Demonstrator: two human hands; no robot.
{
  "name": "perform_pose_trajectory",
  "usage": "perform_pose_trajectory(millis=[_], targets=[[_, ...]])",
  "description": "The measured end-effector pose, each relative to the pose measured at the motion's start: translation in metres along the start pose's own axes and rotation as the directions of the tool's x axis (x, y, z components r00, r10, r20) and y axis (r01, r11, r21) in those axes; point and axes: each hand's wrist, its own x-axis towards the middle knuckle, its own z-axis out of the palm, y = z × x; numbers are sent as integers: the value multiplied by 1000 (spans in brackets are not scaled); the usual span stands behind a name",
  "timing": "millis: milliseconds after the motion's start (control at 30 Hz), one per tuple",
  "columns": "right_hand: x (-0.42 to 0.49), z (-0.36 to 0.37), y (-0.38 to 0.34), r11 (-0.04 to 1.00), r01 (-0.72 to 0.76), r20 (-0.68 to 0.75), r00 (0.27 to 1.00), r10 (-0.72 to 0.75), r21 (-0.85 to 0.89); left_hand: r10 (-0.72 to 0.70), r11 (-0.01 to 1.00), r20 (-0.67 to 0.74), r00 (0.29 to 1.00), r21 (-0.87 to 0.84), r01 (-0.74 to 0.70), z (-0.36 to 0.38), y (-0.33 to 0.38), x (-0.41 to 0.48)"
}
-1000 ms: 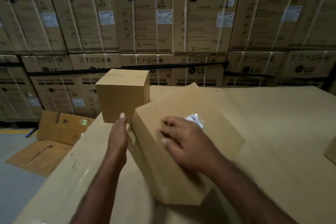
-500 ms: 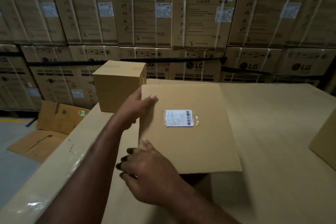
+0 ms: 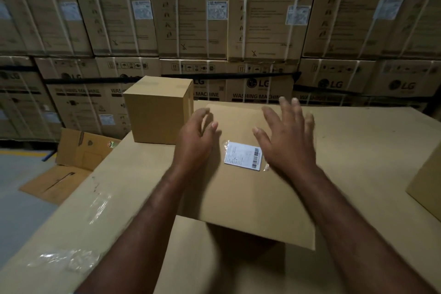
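A brown cardboard box [image 3: 250,198] stands in the middle of a large cardboard-covered surface [image 3: 358,174], its flat top facing me. A white label with a barcode [image 3: 243,155] in a clear sleeve is stuck on that top. My left hand [image 3: 195,141] hovers over the box's left part with loosely bent fingers and holds nothing. My right hand [image 3: 286,136] is spread over the box's right part, fingers straight and apart, also holding nothing. Both are blurred, so I cannot tell whether they touch the box.
A smaller closed cardboard box [image 3: 158,110] stands just left of and behind the labelled box. Another box's corner [image 3: 427,188] shows at the right edge. Flattened cartons [image 3: 71,169] lie on the grey floor at left. Stacked washing-machine cartons [image 3: 214,19] wall off the back.
The box, tilted a second ago, now rests flat with the label up. Both hands have let go; my right hand moved from the near left corner to above the right side.
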Motion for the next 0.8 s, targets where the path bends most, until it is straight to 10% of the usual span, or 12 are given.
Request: perform_pose_trajectory(millis=[133,433,800], targets=[[11,10,1,993,-22,-14,1000,21,-113,225,920,51,973,317,-230,3,-5,-14],[16,20,2,989,-47,-77,996,36,-142,440,781,84,894,456,-427,9,-15,-32],[19,26,5,982,-69,-79,995,56,-174,216,887,-125,968,439,-141,33,5,-32]])
